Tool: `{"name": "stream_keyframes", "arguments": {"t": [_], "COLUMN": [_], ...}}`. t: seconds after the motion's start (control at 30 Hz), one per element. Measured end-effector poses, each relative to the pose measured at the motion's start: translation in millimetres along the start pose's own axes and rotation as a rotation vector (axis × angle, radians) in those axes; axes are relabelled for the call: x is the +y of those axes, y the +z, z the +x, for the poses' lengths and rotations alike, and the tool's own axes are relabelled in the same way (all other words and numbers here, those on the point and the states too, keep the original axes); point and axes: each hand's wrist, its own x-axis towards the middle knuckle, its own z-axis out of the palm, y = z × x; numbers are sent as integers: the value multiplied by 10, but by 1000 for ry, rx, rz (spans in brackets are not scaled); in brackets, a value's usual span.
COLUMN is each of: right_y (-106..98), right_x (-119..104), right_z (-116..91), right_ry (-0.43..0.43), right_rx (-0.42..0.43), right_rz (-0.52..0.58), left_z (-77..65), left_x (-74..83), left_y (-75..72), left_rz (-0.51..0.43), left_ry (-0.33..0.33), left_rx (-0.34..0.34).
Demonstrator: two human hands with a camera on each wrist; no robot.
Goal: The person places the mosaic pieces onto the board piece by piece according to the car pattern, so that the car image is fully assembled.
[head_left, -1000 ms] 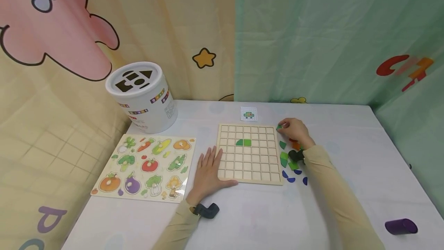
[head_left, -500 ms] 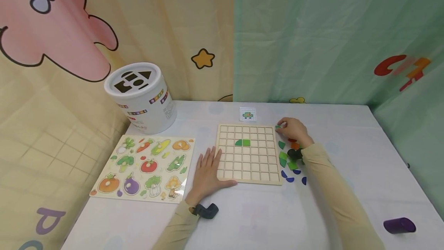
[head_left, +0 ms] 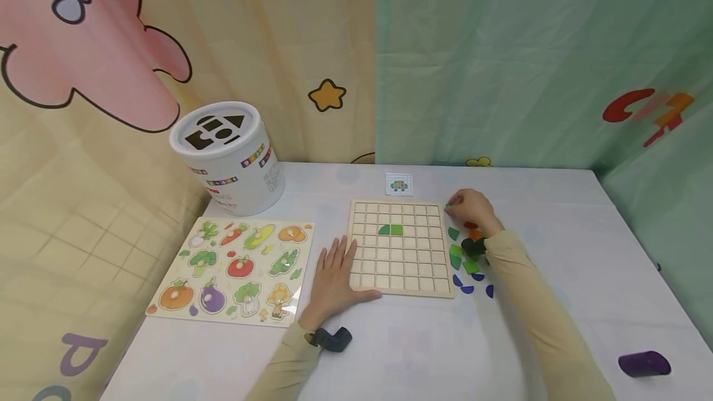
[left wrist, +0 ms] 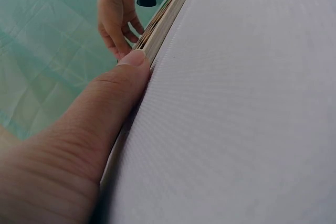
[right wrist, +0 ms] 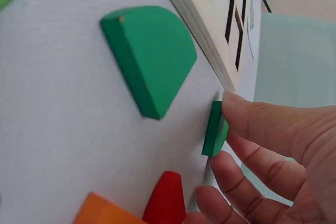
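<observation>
My right hand (head_left: pixel 472 208) pinches a small green quarter-circle block (right wrist: pixel 212 129) between thumb and fingers, by the far right corner of a wooden grid board (head_left: pixel 412 268). In the right wrist view another dark green quarter-circle block (right wrist: pixel 149 59) lies on the cloth beside the board. My left hand (head_left: pixel 332 280) lies spread at the board's near left corner, its thumb (left wrist: pixel 113 85) along the front edge. Two pieces sit side by side in the grid: a green quarter circle (head_left: pixel 385 229) and a lighter green square (head_left: pixel 397 229).
Right of the board lie several loose blocks, among them a blue half circle (head_left: pixel 467 289) and an orange block (right wrist: pixel 102 211). A small pattern card (head_left: pixel 399 184) is behind the board. Left are a vegetable puzzle (head_left: pixel 231 271) and a white bucket (head_left: pixel 239 172); a purple cylinder (head_left: pixel 644 364) lies near right.
</observation>
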Motion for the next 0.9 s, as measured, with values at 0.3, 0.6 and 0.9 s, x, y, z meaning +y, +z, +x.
{"name": "stream_keyframes", "arguments": {"t": [0.3,0.6,0.9], "right_y": [-85,-100,-106], "right_x": [72,102,93], "right_z": [-62,-120,-152], "right_ry": [-22,-11,-45], "right_rx": [-55,-85,-73], "right_rz": [-3,50,24], "left_z": [2,0,-4], "left_x": [1,-5,-5], "left_y": [6,14,14], "left_rz": [-6,-5,-1], "left_ry": [7,1,10], "left_rx": [10,3,20]}}
